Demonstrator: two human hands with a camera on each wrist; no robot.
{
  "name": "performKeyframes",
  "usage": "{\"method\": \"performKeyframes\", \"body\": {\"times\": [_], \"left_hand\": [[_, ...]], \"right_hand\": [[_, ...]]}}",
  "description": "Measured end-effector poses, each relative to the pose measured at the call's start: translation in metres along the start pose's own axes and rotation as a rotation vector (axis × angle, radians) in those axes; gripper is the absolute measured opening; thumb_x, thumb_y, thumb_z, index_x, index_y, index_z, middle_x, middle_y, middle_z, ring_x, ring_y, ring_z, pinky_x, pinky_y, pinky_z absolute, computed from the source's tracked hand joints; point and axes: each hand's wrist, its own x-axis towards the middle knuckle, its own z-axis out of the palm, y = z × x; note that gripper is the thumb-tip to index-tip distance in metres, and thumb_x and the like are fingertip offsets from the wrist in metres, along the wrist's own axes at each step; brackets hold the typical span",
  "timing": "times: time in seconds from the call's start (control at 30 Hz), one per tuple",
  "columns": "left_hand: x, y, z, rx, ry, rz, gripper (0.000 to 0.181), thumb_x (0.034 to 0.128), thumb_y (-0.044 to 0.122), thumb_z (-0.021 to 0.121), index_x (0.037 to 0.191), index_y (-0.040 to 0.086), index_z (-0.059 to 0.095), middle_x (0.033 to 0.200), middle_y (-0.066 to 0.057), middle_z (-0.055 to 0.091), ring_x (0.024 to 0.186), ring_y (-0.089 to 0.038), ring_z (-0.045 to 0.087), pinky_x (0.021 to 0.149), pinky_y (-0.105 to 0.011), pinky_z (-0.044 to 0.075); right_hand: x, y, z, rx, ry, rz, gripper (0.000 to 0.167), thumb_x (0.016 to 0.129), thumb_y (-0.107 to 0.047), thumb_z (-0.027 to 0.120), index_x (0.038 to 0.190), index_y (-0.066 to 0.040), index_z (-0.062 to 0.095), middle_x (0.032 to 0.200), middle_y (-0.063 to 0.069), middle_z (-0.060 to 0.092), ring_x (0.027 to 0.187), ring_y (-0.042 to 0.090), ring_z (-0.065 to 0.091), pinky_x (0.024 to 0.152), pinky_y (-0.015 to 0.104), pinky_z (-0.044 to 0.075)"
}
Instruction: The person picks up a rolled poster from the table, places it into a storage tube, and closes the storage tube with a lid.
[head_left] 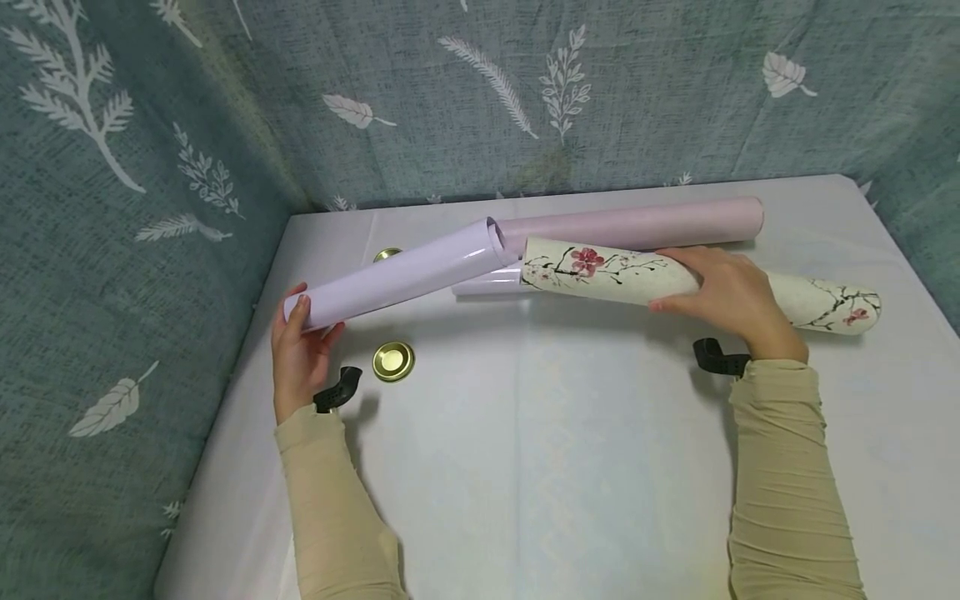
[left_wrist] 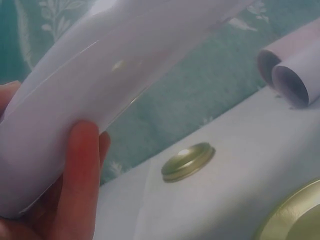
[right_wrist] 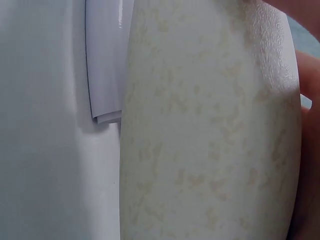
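My left hand grips the left end of a glossy pale lilac roll, which slants up to the right above the table; the left wrist view shows fingers on the same roll. My right hand spans a cream roll with red blossoms, thumb on the near side and fingers over the far side. That cream roll fills much of the right wrist view. Behind it lies a pink roll. Another lilac roll is partly hidden under the cream one.
A gold lid lies on the white table near my left hand. A second gold lid is farther back, partly covered by the raised roll. Green leaf-patterned cloth stands behind the table and at both sides.
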Motion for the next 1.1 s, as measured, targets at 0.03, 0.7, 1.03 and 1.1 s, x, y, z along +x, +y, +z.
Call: {"method": "performKeyframes", "body": {"times": [0.03, 0.7, 1.03, 1.1], "left_hand": [[0.000, -0.001, 0.000, -0.010, -0.002, -0.004, 0.047, 0.0832, 0.018, 0.064, 0.127, 0.013, 0.046, 0.123, -0.012, 0.037, 0.101, -0.027, 0.050, 0.068, -0.035, 0.052], [0.002, -0.007, 0.005, 0.032, -0.080, -0.047, 0.048, 0.0871, 0.017, 0.058, 0.131, 0.012, 0.040, 0.121, -0.012, 0.037, 0.100, -0.025, 0.050, 0.067, -0.032, 0.052], [0.000, 0.001, 0.002, 0.082, -0.058, -0.052, 0.053, 0.0824, 0.015, 0.064, 0.130, 0.020, 0.043, 0.123, -0.010, 0.038, 0.101, -0.024, 0.049, 0.068, -0.034, 0.052], [-0.001, 0.004, 0.003, 0.104, -0.048, -0.051, 0.053, 0.0820, 0.015, 0.065, 0.130, 0.021, 0.044, 0.125, -0.009, 0.037, 0.103, -0.024, 0.047, 0.069, -0.034, 0.052]], "right_hand": [[0.000, 0.000, -0.001, -0.002, 0.001, 0.001, 0.087, 0.059, -0.066, 0.067, 0.133, -0.026, 0.043, 0.132, 0.009, 0.044, 0.118, 0.038, 0.036, 0.089, 0.055, 0.026], [0.000, -0.005, -0.005, 0.008, -0.004, -0.030, 0.083, 0.062, -0.062, 0.068, 0.133, -0.027, 0.042, 0.134, 0.008, 0.042, 0.120, 0.038, 0.034, 0.089, 0.058, 0.026], [0.002, -0.006, -0.001, 0.006, -0.050, -0.039, 0.084, 0.062, -0.065, 0.066, 0.133, -0.027, 0.042, 0.134, 0.009, 0.042, 0.122, 0.036, 0.033, 0.093, 0.056, 0.025], [0.002, -0.006, 0.000, 0.002, -0.056, -0.040, 0.084, 0.061, -0.065, 0.066, 0.133, -0.028, 0.042, 0.134, 0.009, 0.042, 0.122, 0.036, 0.033, 0.093, 0.056, 0.025]]}}
